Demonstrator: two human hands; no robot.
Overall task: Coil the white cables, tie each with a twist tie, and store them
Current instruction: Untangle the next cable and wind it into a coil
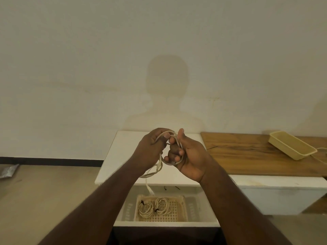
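Coiling thin white cable (pixel 174 138) above white table (pixel 115 156): our right hand (pixel 187 156) grips loops so they hold shape, left hand (pixel 150 149) fingers pinch and feed free strand; tail dangles toward near woven basket (pixel 182 200).

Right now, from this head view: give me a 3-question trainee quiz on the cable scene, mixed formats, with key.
1. True or false: both the left hand and the right hand have a grip on the white cable being coiled.
2. Multiple choice: how many tied coils lie in the lattice basket? A) none B) two C) four
3. Fill in: the second, empty-looking basket sits on the ___ board at the right.

Key: 1 true; 2 B; 3 wooden
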